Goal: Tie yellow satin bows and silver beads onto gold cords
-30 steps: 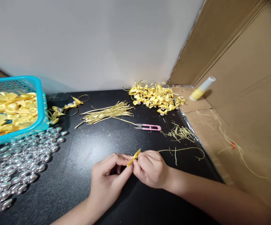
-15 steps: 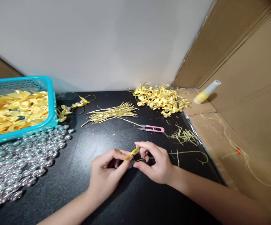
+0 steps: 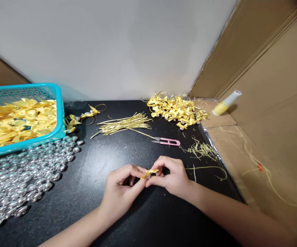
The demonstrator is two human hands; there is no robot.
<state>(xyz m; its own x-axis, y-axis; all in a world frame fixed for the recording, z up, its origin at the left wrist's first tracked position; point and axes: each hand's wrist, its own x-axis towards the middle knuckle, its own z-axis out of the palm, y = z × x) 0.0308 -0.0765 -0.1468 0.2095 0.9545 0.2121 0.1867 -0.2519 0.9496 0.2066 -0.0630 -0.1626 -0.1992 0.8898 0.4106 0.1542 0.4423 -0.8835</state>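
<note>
My left hand (image 3: 122, 183) pinches a small yellow satin ribbon bow (image 3: 148, 174) between thumb and fingertips, just above the black table. At the bow's right end, my right hand (image 3: 172, 176) has thumb and fingers closed together, pinching a thin yellow cord; its fingertips hide the pinched part. The cord's loose length (image 3: 210, 167) comes out behind that hand and curls on the table to the right. Beyond the hands lie pink thread snips (image 3: 167, 141) and a bundle of gold wire ties (image 3: 126, 123).
At left, a turquoise basket (image 3: 58, 113) holds yellow bows, with many silver beads (image 3: 22, 178) before it. Finished bows with beads (image 3: 176, 109) are heaped at the back right. Cord scraps (image 3: 202, 150) lie nearby. A thread spool (image 3: 226, 103) stands on cardboard at right.
My right hand has moved left and its fingers have closed in at the bow. The bow has shifted slightly right and down and lies flatter.
</note>
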